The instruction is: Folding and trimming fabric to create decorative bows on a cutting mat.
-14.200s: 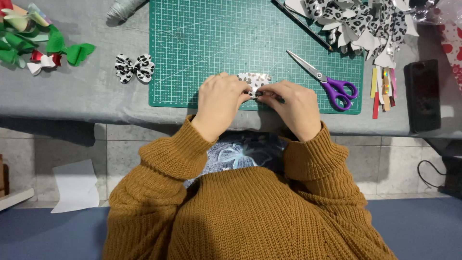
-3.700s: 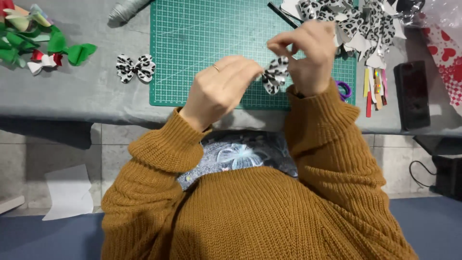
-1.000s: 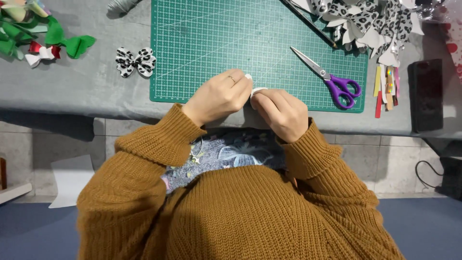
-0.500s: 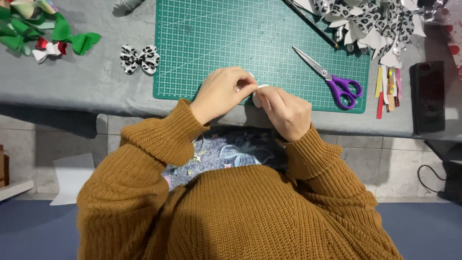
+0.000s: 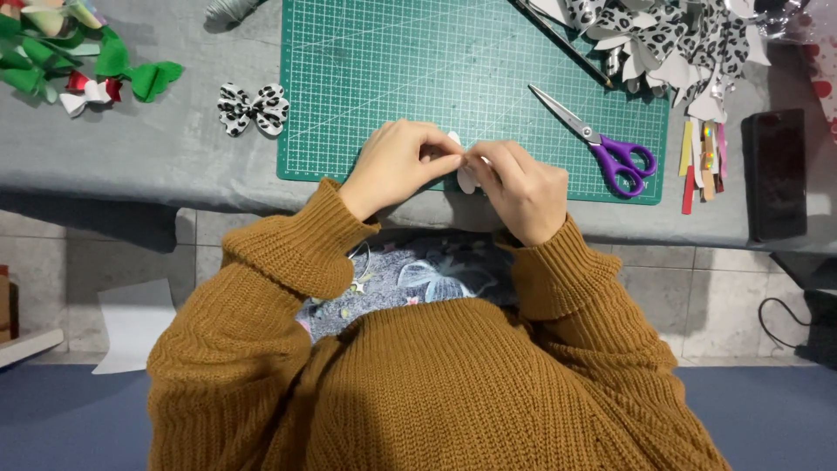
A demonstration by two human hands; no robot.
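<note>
My left hand (image 5: 399,164) and my right hand (image 5: 516,185) meet over the near edge of the green cutting mat (image 5: 410,70). Both pinch a small white bow piece (image 5: 465,177), of which only a rounded white lobe shows between and below the fingers. The rest of the piece is hidden by my fingers. A finished black-and-white spotted bow (image 5: 252,108) lies on the grey table left of the mat. Purple-handled scissors (image 5: 602,144) rest on the mat's right side, a short way from my right hand.
A pile of spotted ribbon cut-outs (image 5: 663,39) sits at the back right. Green, red and white bows (image 5: 78,65) lie at the far left. Coloured strips (image 5: 702,157) and a black phone (image 5: 778,173) lie right of the mat. A grey spool (image 5: 228,9) is at the back.
My hands stay together at the mat's near edge, fingers shifting slightly on the white piece. A few seconds ago they were raised, holding a spotted bow above the mat.
</note>
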